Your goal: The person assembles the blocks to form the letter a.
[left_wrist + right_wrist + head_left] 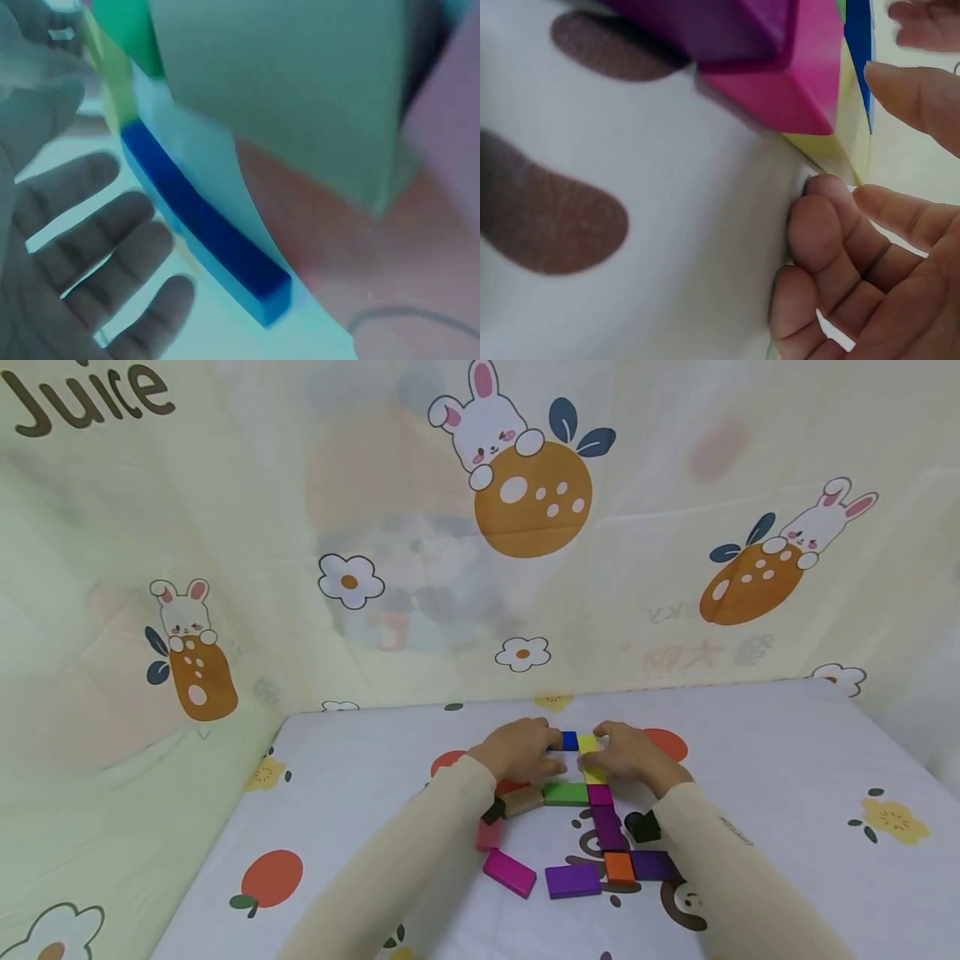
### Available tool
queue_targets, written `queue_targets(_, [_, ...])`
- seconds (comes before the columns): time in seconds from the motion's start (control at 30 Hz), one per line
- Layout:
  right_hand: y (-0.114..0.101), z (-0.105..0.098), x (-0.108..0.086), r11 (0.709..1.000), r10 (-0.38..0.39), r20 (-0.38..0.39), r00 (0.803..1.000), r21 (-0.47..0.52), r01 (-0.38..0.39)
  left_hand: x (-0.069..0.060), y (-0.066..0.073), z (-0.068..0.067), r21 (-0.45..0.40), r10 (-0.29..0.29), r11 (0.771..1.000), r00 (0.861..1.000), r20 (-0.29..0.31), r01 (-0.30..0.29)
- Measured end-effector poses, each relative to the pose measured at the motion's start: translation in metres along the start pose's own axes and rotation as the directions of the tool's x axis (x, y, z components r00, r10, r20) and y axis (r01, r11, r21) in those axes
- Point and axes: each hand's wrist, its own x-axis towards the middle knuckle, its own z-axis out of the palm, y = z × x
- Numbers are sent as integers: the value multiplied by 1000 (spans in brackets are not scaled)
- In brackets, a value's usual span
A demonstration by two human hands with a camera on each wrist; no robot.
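Note:
My left hand (525, 752) hovers beside a blue block (570, 741), near the far side of a block outline. In the left wrist view its fingers (97, 247) are spread loosely beside the long blue block, with nothing held. My right hand (633, 758) is at a yellow block (596, 775) that meets the blue one. Its thumb crosses over the yellow block, and in the right wrist view a fingertip touches that block's edge. A magenta block (780, 97) adjoins the yellow one. Below the left hand lies a green block (566, 794).
Nearer me are a tan block (523, 802), pink block (489, 835), magenta block (510, 872), violet block (573, 882), orange block (619, 868) and dark purple block (652, 865). A printed cloth (787, 793) covers the table; a patterned curtain (420, 643) hangs behind.

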Motion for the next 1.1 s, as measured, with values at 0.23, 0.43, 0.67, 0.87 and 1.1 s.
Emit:
queue_targets(0.23, [-4,1,-6,998,39,25,999,-47,-37,-22,20,9,-22,52,999,995,85,-50])
queue_targets(0.43, [-7,4,-7,997,36,27,999,-66,-35,-24,21,15,42,96,994,993,68,-99])
queue_targets(0.67, [-7,6,-8,995,47,28,998,-85,-45,-23,19,17,21,95,995,993,76,-97])
queue_targets(0.87, [-6,5,-10,996,45,26,999,-80,-42,-23,19,16,20,98,995,993,72,-100])
queue_targets(1.1, [-5,5,-11,997,46,19,999,-62,-45,-25,20,14,18,100,995,993,66,-101])
